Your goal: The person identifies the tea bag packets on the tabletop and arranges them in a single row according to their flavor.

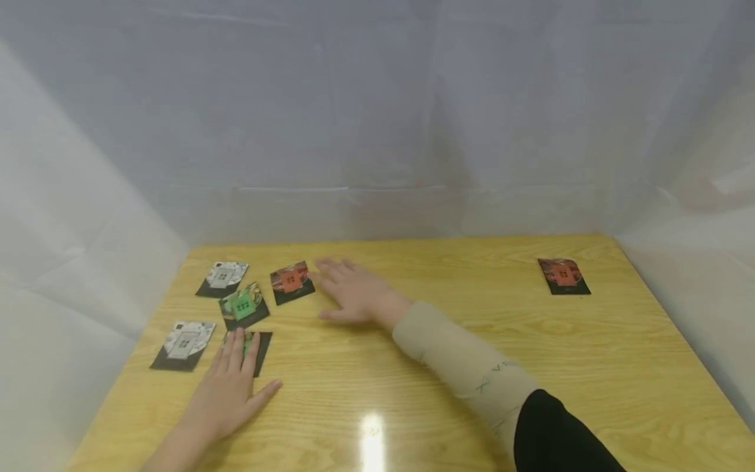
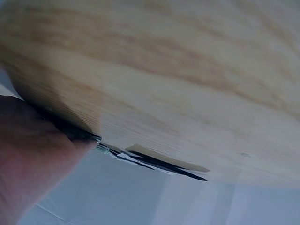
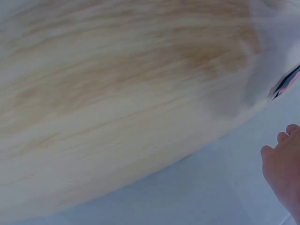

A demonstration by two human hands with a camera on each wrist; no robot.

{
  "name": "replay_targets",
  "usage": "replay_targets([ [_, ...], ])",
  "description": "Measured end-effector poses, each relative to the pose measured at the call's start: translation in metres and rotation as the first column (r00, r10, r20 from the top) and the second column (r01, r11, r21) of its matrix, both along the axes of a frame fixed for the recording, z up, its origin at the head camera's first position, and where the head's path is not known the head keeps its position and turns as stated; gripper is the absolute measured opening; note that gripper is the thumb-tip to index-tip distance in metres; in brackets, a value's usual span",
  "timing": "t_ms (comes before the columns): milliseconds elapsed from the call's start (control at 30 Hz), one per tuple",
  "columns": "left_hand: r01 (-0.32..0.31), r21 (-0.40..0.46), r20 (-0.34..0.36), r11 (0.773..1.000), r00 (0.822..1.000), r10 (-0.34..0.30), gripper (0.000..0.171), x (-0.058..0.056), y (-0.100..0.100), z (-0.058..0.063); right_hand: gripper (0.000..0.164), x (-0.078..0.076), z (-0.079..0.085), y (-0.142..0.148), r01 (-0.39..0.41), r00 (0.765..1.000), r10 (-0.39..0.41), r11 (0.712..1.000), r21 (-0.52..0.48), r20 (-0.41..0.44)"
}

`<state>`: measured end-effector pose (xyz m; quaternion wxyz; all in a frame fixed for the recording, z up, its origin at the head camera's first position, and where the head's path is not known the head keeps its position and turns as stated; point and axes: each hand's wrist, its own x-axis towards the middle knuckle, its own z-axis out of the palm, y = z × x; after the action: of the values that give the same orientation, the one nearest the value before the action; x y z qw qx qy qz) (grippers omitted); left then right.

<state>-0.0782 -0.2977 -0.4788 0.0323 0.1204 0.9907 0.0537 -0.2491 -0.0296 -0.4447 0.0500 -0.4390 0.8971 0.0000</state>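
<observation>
My left hand [image 1: 227, 393] lies with straight fingers over a green-and-black flat packet [image 1: 265, 351], covering much of it. Just beyond its fingertips is another green packet [image 1: 244, 305]. A white-and-black packet [image 1: 184, 344] lies to the left of that hand. My right hand [image 1: 354, 292] is stretched out flat, fingers spread, its fingertips close to the right edge of a red-and-black packet [image 1: 291, 282]. In the right wrist view that hand [image 3: 283, 168] shows at the right edge, with a dark packet edge [image 3: 286, 83] above it.
A second white packet [image 1: 222, 278] lies at the table's far left corner. Another red packet [image 1: 564, 275] sits alone at the far right. The wooden table [image 1: 448, 275] is bordered by pale sheeting [image 1: 377, 118] at the back and both sides.
</observation>
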Motion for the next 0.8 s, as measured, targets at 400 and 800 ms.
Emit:
replay_targets([
  [400,0.002,-0.019,0.002,1.0,1.0,-0.002,0.098,-0.002,-0.001,0.002,0.082,0.008,-0.004,-0.045,-0.018,0.999,0.02,0.997,0.068,-0.032],
  [800,0.006,-0.02,-0.009,1.0,1.0,-0.006,0.096,0.0,-0.002,-0.002,0.082,0.013,-0.021,-0.059,-0.02,1.0,0.019,0.986,0.167,0.006],
])
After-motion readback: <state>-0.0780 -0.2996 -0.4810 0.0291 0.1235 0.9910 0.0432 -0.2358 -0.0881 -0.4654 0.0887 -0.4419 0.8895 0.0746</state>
